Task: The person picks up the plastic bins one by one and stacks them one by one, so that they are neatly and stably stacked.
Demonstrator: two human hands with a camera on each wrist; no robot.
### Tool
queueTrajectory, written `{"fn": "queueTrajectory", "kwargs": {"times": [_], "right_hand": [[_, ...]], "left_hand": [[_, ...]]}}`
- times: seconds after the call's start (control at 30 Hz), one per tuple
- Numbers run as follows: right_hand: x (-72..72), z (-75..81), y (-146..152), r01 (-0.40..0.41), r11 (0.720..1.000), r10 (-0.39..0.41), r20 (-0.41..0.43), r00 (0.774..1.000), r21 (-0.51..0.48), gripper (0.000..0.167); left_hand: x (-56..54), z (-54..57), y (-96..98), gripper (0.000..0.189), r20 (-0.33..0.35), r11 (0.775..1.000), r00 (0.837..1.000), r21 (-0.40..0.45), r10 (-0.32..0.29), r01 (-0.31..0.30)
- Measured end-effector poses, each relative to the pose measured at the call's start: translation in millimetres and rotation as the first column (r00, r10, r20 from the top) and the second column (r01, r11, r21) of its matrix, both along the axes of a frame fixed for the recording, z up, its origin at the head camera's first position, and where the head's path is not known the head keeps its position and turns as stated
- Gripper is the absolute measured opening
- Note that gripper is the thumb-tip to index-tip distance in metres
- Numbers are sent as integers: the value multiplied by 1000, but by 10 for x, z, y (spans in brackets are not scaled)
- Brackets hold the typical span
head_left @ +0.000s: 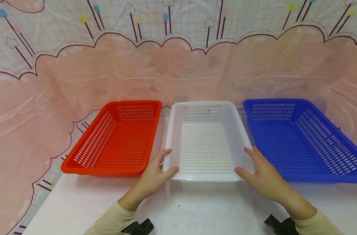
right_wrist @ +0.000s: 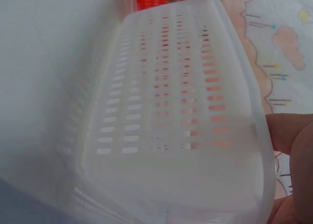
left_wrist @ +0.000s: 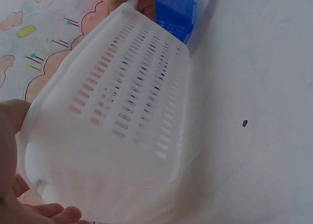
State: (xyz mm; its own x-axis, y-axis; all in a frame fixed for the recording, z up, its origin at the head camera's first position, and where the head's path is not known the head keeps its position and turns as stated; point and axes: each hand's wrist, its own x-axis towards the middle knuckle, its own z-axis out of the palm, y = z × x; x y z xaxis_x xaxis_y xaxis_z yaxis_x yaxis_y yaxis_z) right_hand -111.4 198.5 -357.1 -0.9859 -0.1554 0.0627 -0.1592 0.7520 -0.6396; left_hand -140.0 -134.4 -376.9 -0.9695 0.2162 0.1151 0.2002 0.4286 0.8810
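Observation:
A white perforated plastic basket stands in the middle of the head view, with nothing inside it. My left hand grips its near left corner, thumb over the rim and fingers against the outer side. At the near right corner my right hand holds the rim the same way, thumb on top. In the left wrist view the basket's slotted near wall fills much of the picture, and fingers curl under its rim. The right wrist view shows that wall too, beside the right thumb.
To the left stands a red basket, to the right a blue basket, both close to the white one. Behind them hangs a pink patterned cloth. A white tabletop lies in front, with a small dark speck on it.

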Motion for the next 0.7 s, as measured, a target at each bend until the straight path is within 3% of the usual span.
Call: {"fn": "queueTrajectory", "kwargs": {"times": [0.2, 0.7], "right_hand": [[6, -38, 0, -3, 1000, 3, 2, 1000, -10, 81], [35, -57, 2, -2, 999, 2, 4, 1000, -37, 76]], "left_hand": [[2, -27, -6, 65, 17, 999, 1000, -51, 11, -10], [21, -25, 7, 66, 27, 998, 999, -53, 17, -15]]}}
